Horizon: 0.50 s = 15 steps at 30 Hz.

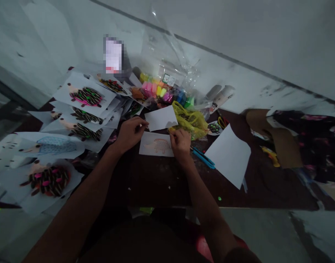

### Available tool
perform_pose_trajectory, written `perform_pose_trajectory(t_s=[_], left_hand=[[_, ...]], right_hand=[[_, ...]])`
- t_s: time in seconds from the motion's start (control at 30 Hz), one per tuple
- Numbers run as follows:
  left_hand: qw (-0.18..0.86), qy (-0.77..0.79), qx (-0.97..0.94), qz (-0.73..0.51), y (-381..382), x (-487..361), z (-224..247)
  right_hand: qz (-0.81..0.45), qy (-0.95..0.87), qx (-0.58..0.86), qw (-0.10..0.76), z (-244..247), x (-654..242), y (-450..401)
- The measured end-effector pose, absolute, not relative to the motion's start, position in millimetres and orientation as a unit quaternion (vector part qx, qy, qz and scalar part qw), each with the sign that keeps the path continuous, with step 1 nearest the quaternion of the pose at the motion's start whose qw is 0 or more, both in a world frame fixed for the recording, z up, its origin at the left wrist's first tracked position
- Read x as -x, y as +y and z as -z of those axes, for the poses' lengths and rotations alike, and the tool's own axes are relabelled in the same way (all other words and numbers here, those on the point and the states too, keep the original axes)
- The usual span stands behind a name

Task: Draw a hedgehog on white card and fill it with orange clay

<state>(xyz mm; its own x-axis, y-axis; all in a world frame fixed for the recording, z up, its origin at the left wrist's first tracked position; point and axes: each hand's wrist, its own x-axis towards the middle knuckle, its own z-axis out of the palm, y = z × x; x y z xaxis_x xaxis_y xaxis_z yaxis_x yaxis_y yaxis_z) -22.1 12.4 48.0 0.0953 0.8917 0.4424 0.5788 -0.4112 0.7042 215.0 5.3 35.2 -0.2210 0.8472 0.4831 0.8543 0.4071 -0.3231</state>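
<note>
No legible text, brand, number or sign in view. Two small printed labels [168, 79], one green and one white, sit side by side on the clear plastic bag [159, 47] above the coloured modelling clay [156, 89]; too small to read. A pixelated patch [113, 54] stands at the far edge of the table, with a reddish mark along its lower edge; its content is blurred out and cannot be read or identified.
</note>
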Motion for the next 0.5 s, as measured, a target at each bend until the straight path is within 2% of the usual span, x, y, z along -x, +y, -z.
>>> perform_pose_trajectory(t_s=[0.23,0.4,0.5], left_hand=[[0.072,0.592,-0.688,-0.414,17,26,-32],[0.072,0.599,-0.729,-0.322,20,26,-15],[0.084,0.588,-0.743,-0.309,22,27,-12]], right_hand=[[0.017,-0.773,0.533,0.344,-33,-224,5],[0.015,-0.769,0.529,0.358,-33,-224,4],[0.01,-0.77,0.524,0.363,-34,-224,3]])
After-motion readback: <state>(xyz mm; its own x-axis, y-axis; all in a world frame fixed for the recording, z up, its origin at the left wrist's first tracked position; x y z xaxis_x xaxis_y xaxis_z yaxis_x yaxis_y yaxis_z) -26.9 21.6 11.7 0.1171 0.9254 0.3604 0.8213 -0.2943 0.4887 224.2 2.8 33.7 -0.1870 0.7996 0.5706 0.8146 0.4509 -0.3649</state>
